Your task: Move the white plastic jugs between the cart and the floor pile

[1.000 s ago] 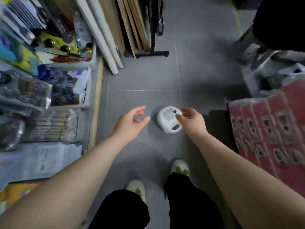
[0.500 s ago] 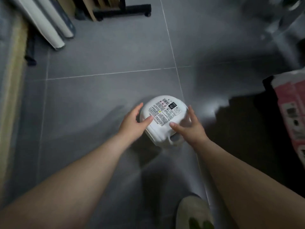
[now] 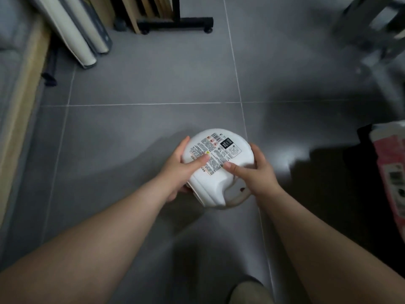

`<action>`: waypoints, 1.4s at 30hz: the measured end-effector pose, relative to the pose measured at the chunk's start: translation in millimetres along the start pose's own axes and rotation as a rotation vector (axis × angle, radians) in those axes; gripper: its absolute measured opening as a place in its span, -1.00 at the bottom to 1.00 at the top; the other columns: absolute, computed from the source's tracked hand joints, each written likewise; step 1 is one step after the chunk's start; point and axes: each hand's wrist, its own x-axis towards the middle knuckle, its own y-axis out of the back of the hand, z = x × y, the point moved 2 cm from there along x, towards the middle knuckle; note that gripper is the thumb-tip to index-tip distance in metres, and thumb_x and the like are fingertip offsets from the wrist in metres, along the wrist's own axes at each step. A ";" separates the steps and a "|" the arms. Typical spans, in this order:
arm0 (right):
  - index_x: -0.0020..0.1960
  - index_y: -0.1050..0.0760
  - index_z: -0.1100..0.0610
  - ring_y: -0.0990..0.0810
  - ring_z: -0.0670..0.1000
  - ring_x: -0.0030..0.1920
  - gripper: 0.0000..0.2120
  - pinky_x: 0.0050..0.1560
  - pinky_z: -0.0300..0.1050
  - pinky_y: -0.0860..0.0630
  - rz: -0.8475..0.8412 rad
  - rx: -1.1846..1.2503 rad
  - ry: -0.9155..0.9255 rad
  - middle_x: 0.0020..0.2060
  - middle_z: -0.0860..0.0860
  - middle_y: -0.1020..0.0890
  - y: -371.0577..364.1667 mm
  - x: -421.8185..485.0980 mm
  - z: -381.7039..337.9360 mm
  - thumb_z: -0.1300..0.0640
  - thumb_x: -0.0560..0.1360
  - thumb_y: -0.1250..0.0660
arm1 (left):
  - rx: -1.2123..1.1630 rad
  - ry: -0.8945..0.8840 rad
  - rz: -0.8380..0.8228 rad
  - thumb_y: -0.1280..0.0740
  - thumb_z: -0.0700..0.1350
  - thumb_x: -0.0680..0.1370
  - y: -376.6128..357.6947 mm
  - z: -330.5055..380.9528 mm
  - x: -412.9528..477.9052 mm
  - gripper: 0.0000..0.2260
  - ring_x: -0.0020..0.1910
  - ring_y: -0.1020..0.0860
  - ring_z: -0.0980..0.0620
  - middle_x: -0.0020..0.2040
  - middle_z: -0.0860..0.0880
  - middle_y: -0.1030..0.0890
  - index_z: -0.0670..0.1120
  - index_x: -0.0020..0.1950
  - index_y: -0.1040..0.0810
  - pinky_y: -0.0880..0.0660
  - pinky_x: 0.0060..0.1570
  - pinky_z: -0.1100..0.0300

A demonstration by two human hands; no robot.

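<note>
Where fingertips only touched before, left hand (image 3: 175, 170) and right hand (image 3: 254, 174) now grip clamped on white jug (image 3: 215, 165).

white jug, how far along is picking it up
Done: both hands have closed on the white jug. In hand: left hand grips its left side with the thumb on the label, right hand grips the right edge. Left: whether it has cleared the floor is unclear.

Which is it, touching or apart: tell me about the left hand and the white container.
Touching. The head view shows the left hand gripping the white container, thumb pressed across its printed label and fingers curled round its far side.
</note>
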 end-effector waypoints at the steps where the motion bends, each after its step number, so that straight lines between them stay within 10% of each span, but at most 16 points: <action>1: 0.21 -0.49 -0.02 -0.69 0.01 -0.01 -0.41 -0.08 -0.05 -0.62 -0.022 -0.007 0.009 -0.02 -0.03 -0.71 -6.9 -8.8 -18.8 0.23 0.25 -0.61 | -0.008 -0.006 0.021 -0.47 -0.01 0.47 7.1 16.0 -15.5 -0.31 -0.22 -0.65 0.20 0.04 0.21 -0.62 0.27 0.50 -0.20 -0.58 -0.35 0.13; 6: 0.14 -0.51 -0.09 -0.69 0.02 -0.02 -0.48 -0.08 0.00 -0.63 -0.173 -0.092 0.046 -0.03 -0.06 -0.70 -50.6 -80.8 -142.4 0.16 0.26 -0.62 | -0.064 -0.013 0.144 -0.49 0.00 0.45 55.5 113.8 -126.4 -0.31 -0.13 -0.65 0.06 0.02 0.23 -0.63 0.33 0.46 -0.22 -0.61 -0.09 -0.24; 20: 0.06 -0.50 -0.15 -0.67 -0.01 0.00 -0.50 -0.18 -0.14 -0.56 -0.507 -0.229 0.202 -0.03 -0.09 -0.68 -181.9 -376.2 -484.4 0.11 0.24 -0.64 | -0.247 -0.180 0.431 -0.51 -0.04 0.43 175.9 355.4 -533.8 -0.28 -0.04 -0.67 0.01 0.10 0.20 -0.60 0.28 0.47 -0.25 -0.63 -0.13 -0.16; 42: 0.17 -0.52 -0.02 -0.67 -0.08 -0.01 -0.47 -0.13 -0.08 -0.64 -1.597 -0.487 0.495 0.01 -0.03 -0.68 -313.5 -602.1 -558.3 0.28 0.29 -0.58 | -0.784 -0.532 1.372 -0.55 -0.11 0.40 138.7 288.7 -826.7 -0.31 0.07 -0.65 0.01 0.24 0.05 -0.60 0.19 0.45 -0.36 -0.62 -0.26 0.01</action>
